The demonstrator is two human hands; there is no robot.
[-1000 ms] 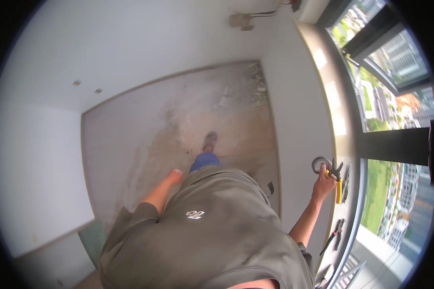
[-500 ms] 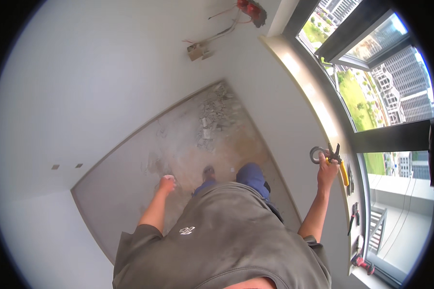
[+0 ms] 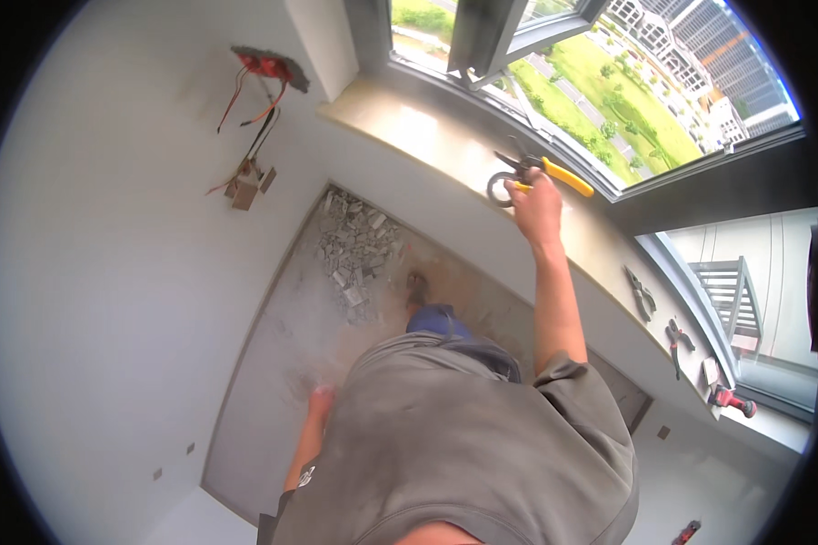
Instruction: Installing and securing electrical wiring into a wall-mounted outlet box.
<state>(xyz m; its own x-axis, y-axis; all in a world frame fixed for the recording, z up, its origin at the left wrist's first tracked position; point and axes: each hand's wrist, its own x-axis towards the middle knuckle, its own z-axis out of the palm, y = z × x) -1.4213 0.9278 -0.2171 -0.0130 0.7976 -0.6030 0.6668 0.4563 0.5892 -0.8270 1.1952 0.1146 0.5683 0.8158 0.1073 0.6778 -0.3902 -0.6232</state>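
Observation:
My right hand (image 3: 538, 202) is raised over the window sill. It is closed around wire strippers (image 3: 565, 176) with yellow handles and dark jaws that point away from me. A roll of tape (image 3: 499, 189), dark and ring-shaped, hangs from the same fingers beside the jaws. Down by my left side, my left hand (image 3: 320, 400) is small and smeared by motion. Its fingers do not show clearly, nor does anything in them.
On the sill (image 3: 600, 238) lie grey pliers (image 3: 641, 293), red-and-black pliers (image 3: 677, 347) and a red power tool (image 3: 734, 401). Wires hang from a red wall box (image 3: 268, 67) above a brown box (image 3: 244, 191). Rubble (image 3: 354, 250) covers the floor corner. A window sash (image 3: 518, 41) stands ajar.
My view has swung toward the window and the wall corner. My right hand has moved farther forward along the sill with the wire strippers and tape; my left hand has dropped lower.

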